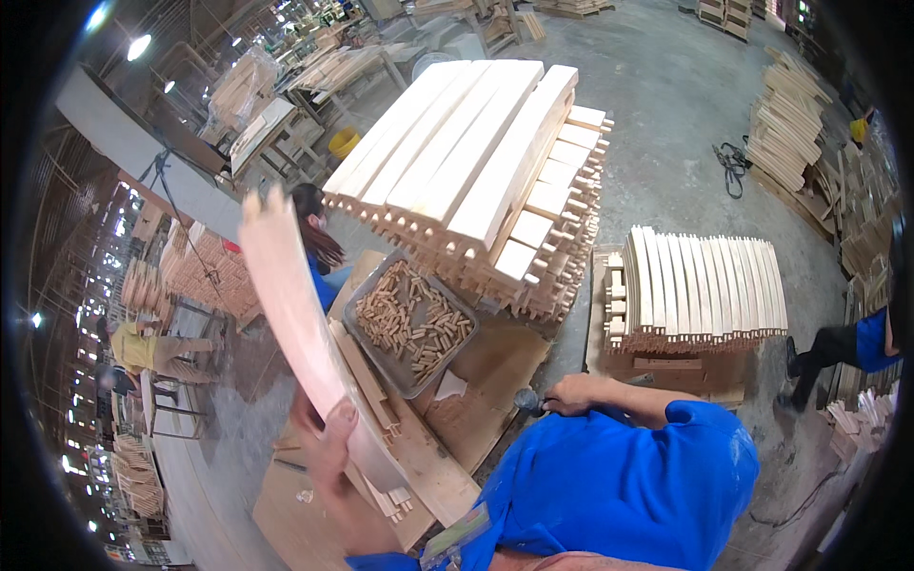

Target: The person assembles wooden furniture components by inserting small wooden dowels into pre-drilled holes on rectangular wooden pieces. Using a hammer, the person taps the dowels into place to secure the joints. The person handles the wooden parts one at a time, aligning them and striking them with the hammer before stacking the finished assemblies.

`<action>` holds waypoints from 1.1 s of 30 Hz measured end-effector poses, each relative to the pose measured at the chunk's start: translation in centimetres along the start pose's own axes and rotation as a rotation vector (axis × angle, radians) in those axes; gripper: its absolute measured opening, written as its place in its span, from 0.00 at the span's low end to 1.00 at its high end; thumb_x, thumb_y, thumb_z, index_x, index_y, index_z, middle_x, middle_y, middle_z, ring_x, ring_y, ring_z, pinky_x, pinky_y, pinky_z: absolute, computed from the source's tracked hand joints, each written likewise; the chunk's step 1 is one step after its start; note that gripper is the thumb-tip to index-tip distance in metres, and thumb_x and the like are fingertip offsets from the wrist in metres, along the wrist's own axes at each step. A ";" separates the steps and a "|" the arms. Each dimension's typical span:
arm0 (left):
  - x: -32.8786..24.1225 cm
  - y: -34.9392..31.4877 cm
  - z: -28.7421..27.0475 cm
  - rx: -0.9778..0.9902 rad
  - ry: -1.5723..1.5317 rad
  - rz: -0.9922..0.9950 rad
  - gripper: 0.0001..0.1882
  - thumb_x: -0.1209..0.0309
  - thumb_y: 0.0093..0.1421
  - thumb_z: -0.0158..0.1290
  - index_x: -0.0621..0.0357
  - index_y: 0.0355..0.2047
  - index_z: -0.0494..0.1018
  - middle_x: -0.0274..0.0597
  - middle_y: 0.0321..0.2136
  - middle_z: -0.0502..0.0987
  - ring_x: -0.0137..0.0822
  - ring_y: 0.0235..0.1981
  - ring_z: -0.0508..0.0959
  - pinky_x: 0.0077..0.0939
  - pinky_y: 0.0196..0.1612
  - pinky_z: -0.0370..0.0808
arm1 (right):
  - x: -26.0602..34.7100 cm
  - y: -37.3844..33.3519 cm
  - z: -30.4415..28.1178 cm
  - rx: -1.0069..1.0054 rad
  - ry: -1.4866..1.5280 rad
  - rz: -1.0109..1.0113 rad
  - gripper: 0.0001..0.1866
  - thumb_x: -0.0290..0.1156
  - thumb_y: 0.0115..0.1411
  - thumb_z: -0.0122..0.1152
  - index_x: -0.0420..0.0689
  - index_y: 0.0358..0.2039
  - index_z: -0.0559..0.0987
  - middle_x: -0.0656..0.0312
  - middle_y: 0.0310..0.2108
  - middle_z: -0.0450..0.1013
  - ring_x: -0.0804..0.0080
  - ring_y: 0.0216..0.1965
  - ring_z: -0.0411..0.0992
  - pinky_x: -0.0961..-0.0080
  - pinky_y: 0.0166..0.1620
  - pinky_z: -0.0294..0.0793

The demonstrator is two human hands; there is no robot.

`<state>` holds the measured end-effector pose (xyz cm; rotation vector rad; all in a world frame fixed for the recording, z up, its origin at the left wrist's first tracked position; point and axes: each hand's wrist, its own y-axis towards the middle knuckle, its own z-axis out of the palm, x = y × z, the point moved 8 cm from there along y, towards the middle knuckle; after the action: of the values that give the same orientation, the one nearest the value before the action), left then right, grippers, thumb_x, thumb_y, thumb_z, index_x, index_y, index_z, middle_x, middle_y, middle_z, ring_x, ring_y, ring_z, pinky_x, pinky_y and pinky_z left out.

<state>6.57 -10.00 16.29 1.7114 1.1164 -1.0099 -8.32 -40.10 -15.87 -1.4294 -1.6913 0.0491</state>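
Observation:
My left hand (333,443) is closed around a pale curved wooden slat (309,324), thumb on its face, and holds it up at a slant. Dowels stick out of the slat's far end; the fingers behind it are partly hidden. To the right, my right hand (571,393) grips a dark tool with a rounded grey end (526,400), whose kind I cannot make out. Between the hands and farther off, a grey plastic tray (411,388) holds many short wooden dowels (405,319). Doweled slats (367,390) lie on the worktable (443,476) beside the tray.
A tall stack of doweled slats (457,143) rises just beyond the tray. Another stack (705,285) stands at right. A co-worker (328,281) is close behind the raised slat; others (143,347) are at far left and right. A cable (731,167) lies on the floor.

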 end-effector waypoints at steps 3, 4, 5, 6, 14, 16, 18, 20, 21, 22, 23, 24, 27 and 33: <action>-9.9 5.2 5.1 0.128 0.233 0.241 0.42 0.59 0.52 0.67 0.70 0.63 0.69 0.46 0.52 0.77 0.35 0.52 0.77 0.35 0.56 0.73 | -1.5 -0.2 0.7 -0.026 0.038 -0.009 0.23 0.53 0.72 0.52 0.52 0.56 0.80 0.44 0.48 0.81 0.40 0.52 0.78 0.45 0.54 0.77; -13.3 6.6 7.4 0.163 0.277 0.263 0.43 0.58 0.52 0.67 0.69 0.64 0.68 0.46 0.51 0.78 0.36 0.51 0.78 0.34 0.56 0.73 | -2.0 -0.4 0.7 -0.044 0.065 -0.017 0.23 0.53 0.72 0.52 0.52 0.56 0.80 0.44 0.48 0.81 0.40 0.52 0.78 0.45 0.54 0.77; -15.7 8.0 9.3 0.190 0.320 0.281 0.44 0.57 0.52 0.67 0.67 0.65 0.68 0.47 0.51 0.80 0.36 0.50 0.79 0.33 0.55 0.74 | -2.4 -0.8 0.6 -0.047 0.069 -0.014 0.23 0.53 0.72 0.52 0.52 0.57 0.80 0.44 0.47 0.81 0.39 0.52 0.78 0.44 0.54 0.76; -17.3 9.6 10.4 0.154 0.487 0.398 0.43 0.57 0.52 0.66 0.67 0.65 0.68 0.49 0.51 0.80 0.40 0.50 0.80 0.34 0.56 0.74 | -2.8 -1.3 0.3 -0.060 0.071 0.001 0.23 0.53 0.72 0.52 0.52 0.56 0.80 0.44 0.47 0.81 0.39 0.51 0.78 0.44 0.54 0.76; -21.9 20.0 18.7 0.243 1.095 0.744 0.45 0.54 0.49 0.67 0.65 0.64 0.67 0.56 0.53 0.77 0.56 0.51 0.78 0.44 0.58 0.74 | -7.8 -4.2 0.5 -0.109 0.061 0.054 0.23 0.53 0.72 0.51 0.50 0.52 0.82 0.43 0.45 0.81 0.39 0.50 0.78 0.45 0.53 0.77; -21.6 22.1 20.6 0.364 1.061 0.740 0.47 0.52 0.49 0.66 0.66 0.65 0.66 0.56 0.52 0.75 0.55 0.52 0.77 0.43 0.60 0.73 | -9.1 -5.1 0.5 -0.125 0.070 0.079 0.23 0.54 0.72 0.51 0.49 0.50 0.82 0.43 0.44 0.81 0.39 0.49 0.79 0.46 0.52 0.77; -20.8 24.2 22.2 0.492 1.064 0.765 0.50 0.52 0.47 0.66 0.67 0.67 0.64 0.58 0.54 0.72 0.54 0.56 0.73 0.42 0.63 0.69 | -10.4 -5.8 0.9 -0.160 0.078 0.115 0.23 0.54 0.72 0.51 0.48 0.49 0.82 0.43 0.44 0.81 0.39 0.49 0.79 0.45 0.52 0.77; -20.0 26.1 24.0 0.592 1.120 0.723 0.52 0.52 0.47 0.66 0.67 0.68 0.63 0.58 0.57 0.70 0.54 0.60 0.70 0.41 0.66 0.66 | -11.6 -6.0 1.4 -0.172 0.087 0.123 0.24 0.55 0.72 0.52 0.48 0.49 0.82 0.43 0.43 0.81 0.39 0.48 0.79 0.45 0.51 0.78; -19.3 27.1 24.6 0.658 1.096 0.657 0.54 0.50 0.47 0.66 0.66 0.70 0.61 0.58 0.62 0.68 0.54 0.65 0.66 0.39 0.70 0.62 | -12.0 -6.1 1.7 -0.174 0.094 0.131 0.24 0.55 0.72 0.51 0.49 0.49 0.82 0.43 0.43 0.81 0.39 0.48 0.79 0.45 0.51 0.78; -18.7 27.8 24.9 0.692 1.074 0.621 0.54 0.50 0.48 0.66 0.66 0.70 0.60 0.57 0.63 0.67 0.53 0.66 0.65 0.39 0.71 0.61 | -12.5 -6.1 1.7 -0.174 0.099 0.138 0.24 0.55 0.72 0.51 0.49 0.49 0.82 0.43 0.43 0.81 0.39 0.48 0.79 0.45 0.51 0.78; -17.5 28.6 25.1 0.727 1.052 0.577 0.54 0.50 0.49 0.66 0.65 0.71 0.60 0.57 0.64 0.67 0.53 0.67 0.65 0.38 0.72 0.60 | -12.5 -6.5 1.5 -0.158 0.116 0.154 0.25 0.56 0.71 0.51 0.49 0.50 0.82 0.44 0.44 0.81 0.40 0.49 0.79 0.45 0.52 0.78; -16.8 29.1 25.3 0.761 1.030 0.537 0.54 0.50 0.49 0.66 0.65 0.71 0.60 0.57 0.65 0.66 0.52 0.68 0.64 0.38 0.73 0.59 | -12.9 -6.6 1.5 -0.164 0.115 0.165 0.25 0.56 0.71 0.51 0.49 0.50 0.82 0.44 0.45 0.81 0.40 0.49 0.79 0.45 0.52 0.78; -14.9 30.0 25.8 0.853 0.962 0.436 0.55 0.51 0.51 0.67 0.63 0.73 0.57 0.58 0.70 0.62 0.51 0.71 0.62 0.38 0.75 0.56 | -13.2 -6.9 1.7 -0.152 0.141 0.211 0.25 0.56 0.71 0.52 0.50 0.53 0.82 0.44 0.47 0.81 0.40 0.50 0.78 0.46 0.53 0.78; -14.8 28.7 26.2 0.705 0.985 0.530 0.58 0.44 0.49 0.68 0.63 0.73 0.58 0.61 0.71 0.62 0.53 0.72 0.61 0.43 0.76 0.56 | -12.7 -6.3 1.4 -0.135 0.101 0.180 0.25 0.56 0.72 0.50 0.50 0.54 0.81 0.44 0.47 0.81 0.40 0.51 0.78 0.45 0.53 0.77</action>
<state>24.82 -45.65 27.48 3.0398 0.7615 -0.1518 -14.90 -51.73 -20.76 -1.6548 -1.5042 -0.0384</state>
